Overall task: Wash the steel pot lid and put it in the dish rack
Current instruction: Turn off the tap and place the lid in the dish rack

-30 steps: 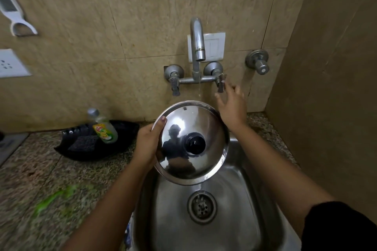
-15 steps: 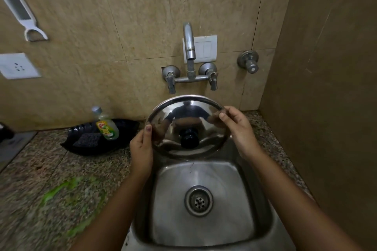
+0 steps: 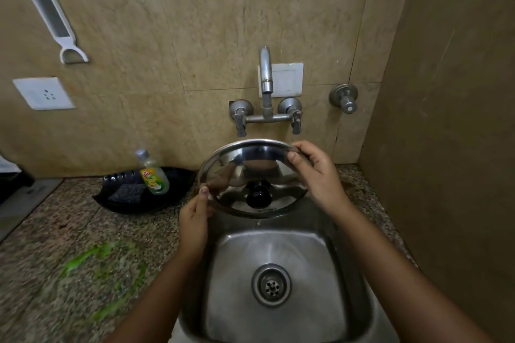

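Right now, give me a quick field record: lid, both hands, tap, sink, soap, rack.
lid: steel pot lid held tilted above the sink, black knob toward camera
left hand: left hand grips the lid's left rim
right hand: right hand grips the upper right rim
tap: faucet, no stream visible
sink: sink basin empty
soap: dish soap bottle in black tray
rack: not in view
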`<state>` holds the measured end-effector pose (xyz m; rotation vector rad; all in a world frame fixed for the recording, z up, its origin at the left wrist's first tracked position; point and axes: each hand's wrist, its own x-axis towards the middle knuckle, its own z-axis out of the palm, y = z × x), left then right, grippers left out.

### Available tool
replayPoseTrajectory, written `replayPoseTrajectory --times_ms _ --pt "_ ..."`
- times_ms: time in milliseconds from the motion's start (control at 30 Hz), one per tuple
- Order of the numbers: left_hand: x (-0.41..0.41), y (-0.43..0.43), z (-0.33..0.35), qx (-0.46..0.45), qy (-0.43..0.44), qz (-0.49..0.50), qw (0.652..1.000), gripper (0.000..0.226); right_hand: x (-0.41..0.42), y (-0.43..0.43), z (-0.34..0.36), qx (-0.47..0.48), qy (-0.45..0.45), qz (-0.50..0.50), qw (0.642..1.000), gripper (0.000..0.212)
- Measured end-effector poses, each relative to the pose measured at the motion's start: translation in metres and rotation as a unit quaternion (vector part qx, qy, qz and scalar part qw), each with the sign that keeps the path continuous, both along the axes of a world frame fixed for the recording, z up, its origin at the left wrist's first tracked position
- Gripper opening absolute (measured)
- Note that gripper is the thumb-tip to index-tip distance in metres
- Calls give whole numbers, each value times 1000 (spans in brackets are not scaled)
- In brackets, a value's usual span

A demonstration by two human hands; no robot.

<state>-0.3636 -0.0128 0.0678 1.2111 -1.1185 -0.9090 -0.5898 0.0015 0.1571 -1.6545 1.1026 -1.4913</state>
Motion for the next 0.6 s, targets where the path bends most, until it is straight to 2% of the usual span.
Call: replayPoseTrajectory --times_ms 133,233,367,500,600 --pt "25 -17 27 -10 27 20 999 30 31 -17 7 71 -137 -58 986 18" --pt "67 -37 52 -13 49 53 997 17 78 -32 11 97 -223 -82 966 21" --pt "159 -56 74 -26 66 91 993 16 172 -55 21 153 -319 -68 933 21" --pt "263 -60 93 -39 46 115 992 18 286 -81 35 217 -424 -46 878 28" --pt "343 -68 105 -34 36 123 991 18 372 -101 50 252 -463 -32 849 24"
